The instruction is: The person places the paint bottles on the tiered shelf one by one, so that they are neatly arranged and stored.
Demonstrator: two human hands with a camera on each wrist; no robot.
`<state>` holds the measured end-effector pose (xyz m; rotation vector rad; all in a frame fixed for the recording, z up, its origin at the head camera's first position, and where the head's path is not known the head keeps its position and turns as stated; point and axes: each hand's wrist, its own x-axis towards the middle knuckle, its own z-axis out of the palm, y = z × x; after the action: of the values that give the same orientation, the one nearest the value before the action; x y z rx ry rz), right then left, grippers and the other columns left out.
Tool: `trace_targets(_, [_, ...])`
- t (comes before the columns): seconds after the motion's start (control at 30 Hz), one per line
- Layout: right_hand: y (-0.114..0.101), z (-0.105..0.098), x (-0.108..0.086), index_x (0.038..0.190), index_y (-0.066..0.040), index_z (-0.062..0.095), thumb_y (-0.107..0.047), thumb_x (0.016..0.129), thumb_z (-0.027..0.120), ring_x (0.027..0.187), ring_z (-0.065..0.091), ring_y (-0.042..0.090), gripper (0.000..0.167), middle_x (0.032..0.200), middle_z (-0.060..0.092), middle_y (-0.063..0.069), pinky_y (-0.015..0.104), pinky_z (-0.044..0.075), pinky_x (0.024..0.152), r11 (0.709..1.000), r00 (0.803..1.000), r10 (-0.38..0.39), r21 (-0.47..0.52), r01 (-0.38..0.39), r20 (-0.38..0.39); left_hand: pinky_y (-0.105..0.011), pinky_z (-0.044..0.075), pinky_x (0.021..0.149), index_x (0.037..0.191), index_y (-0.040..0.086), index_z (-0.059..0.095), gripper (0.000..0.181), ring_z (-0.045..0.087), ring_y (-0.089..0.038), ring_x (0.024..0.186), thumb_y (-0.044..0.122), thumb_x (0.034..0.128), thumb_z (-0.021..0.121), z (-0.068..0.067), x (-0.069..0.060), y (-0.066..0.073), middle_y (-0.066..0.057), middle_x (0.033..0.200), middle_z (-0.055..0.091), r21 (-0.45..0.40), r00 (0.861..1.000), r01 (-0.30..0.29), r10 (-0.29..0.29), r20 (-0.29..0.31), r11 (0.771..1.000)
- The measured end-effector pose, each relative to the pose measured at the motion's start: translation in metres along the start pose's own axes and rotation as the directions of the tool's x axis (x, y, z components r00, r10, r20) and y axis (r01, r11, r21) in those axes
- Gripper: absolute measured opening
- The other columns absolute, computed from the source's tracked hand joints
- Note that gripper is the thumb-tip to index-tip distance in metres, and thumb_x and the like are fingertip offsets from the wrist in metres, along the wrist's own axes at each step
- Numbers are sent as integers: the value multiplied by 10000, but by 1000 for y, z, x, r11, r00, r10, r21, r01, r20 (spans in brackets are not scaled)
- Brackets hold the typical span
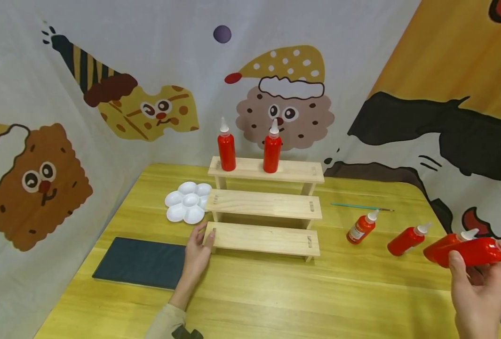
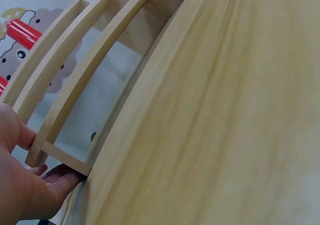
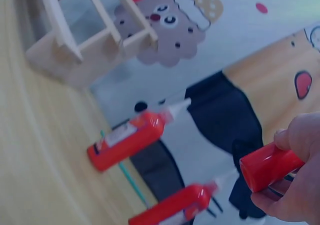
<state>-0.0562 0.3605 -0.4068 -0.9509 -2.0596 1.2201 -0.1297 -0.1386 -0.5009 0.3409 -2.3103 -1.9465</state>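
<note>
A three-tier wooden stand (image 1: pixel 263 238) stands on the table, and two red squeeze bottles with white nozzles, a left one (image 1: pixel 226 153) and a right one (image 1: pixel 272 153), are upright on its top tier. My left hand (image 1: pixel 198 254) grips the left end of the lowest tier, thumb on the board and fingers at its end (image 2: pixel 65 157). At the far right, my right hand (image 1: pixel 481 292) holds another red squeeze bottle (image 1: pixel 476 252) tilted, its nozzle pointing right. In the right wrist view, the held bottle's base (image 3: pixel 255 172) sticks out from the hand.
Right of the stand are three red bottles on the table: a near one (image 1: pixel 361 229), a middle one (image 1: pixel 407 241) and one partly hidden behind the held bottle (image 1: pixel 438 247). A thin teal paintbrush (image 1: pixel 356 206) lies behind them. Left are a white flower-shaped palette (image 1: pixel 186 214) and a dark flat board (image 1: pixel 142 263).
</note>
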Motion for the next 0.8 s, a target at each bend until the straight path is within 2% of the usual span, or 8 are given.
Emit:
trace_targets(0.17, [-25, 6, -4, 1553, -380, 338, -236, 1049, 542, 1321, 494, 73, 562, 1586, 436, -35, 339, 354, 1165, 998, 996, -64, 23, 62, 67, -288, 515, 861, 1459, 44, 483, 448, 631, -368, 1200, 137, 1033, 582, 1, 1, -1, -263, 1354, 621, -7, 1000, -1, 1, -7, 1000])
trace_targets(0.27, [-39, 11, -6, 1546, -355, 363, -172, 1034, 573, 1290, 531, 104, 583, 1531, 484, -18, 178, 508, 943, 991, 986, -125, 69, 118, 110, -296, 514, 859, 1459, 48, 485, 447, 633, -367, 1196, 139, 1032, 584, 1, 1, -1, -260, 1353, 623, -7, 1000, 5, -5, -8, 1000])
trace_targets(0.37, [-51, 17, -8, 1533, -341, 389, -149, 1014, 609, 1245, 550, 96, 595, 1498, 509, -19, 127, 518, 835, 986, 978, -149, 102, 135, 144, -342, 517, 889, 1462, 44, 480, 450, 625, -375, 1210, 138, 1033, 581, 2, 1, -1, -264, 1360, 617, -8, 1000, 2, -2, -8, 1000])
trace_targets(0.4, [-56, 19, -9, 1529, -339, 396, -153, 1010, 618, 1234, 554, 88, 594, 1494, 516, -17, 137, 523, 848, 984, 976, -158, 109, 143, 151, -352, 517, 898, 1464, 42, 478, 451, 621, -376, 1218, 140, 1035, 578, 2, 1, -2, -265, 1365, 613, -8, 1000, 0, 0, -7, 1000])
trace_targets(0.47, [-65, 23, -10, 1522, -344, 405, -172, 1008, 626, 1259, 551, 97, 585, 1513, 509, -14, 252, 495, 1007, 984, 973, -144, 126, 123, 179, -347, 516, 902, 1466, 44, 477, 453, 619, -375, 1222, 139, 1035, 580, 1, 2, -2, -263, 1369, 611, -14, 1000, -1, 1, -6, 1000])
trace_targets(0.6, [-81, 30, -12, 1516, -332, 417, -163, 1006, 630, 1275, 543, 113, 578, 1533, 496, -15, 444, 318, 1193, 969, 956, -152, 229, 94, 250, -291, 516, 858, 1467, 45, 476, 452, 631, -368, 1199, 139, 1037, 580, 0, 1, -2, -262, 1359, 617, -12, 1000, -2, 2, -4, 1000])
trace_targets(0.7, [-92, 36, -14, 1531, -345, 391, -189, 1017, 614, 1315, 530, 131, 581, 1563, 467, -32, 548, 256, 1209, 963, 931, -184, 246, 107, 314, -266, 512, 834, 1459, 39, 483, 444, 636, -371, 1187, 143, 1038, 580, 0, 0, -2, -271, 1346, 622, -7, 1000, -6, 6, -9, 1000])
trace_targets(0.8, [-103, 43, -17, 1539, -352, 377, -223, 1028, 596, 1309, 534, 119, 571, 1563, 468, -33, 520, 306, 1200, 961, 904, -244, 209, 178, 352, -277, 511, 844, 1454, 36, 487, 441, 629, -373, 1200, 149, 1038, 580, 1, -1, -1, -273, 1345, 623, -6, 1000, -13, 12, -12, 1000])
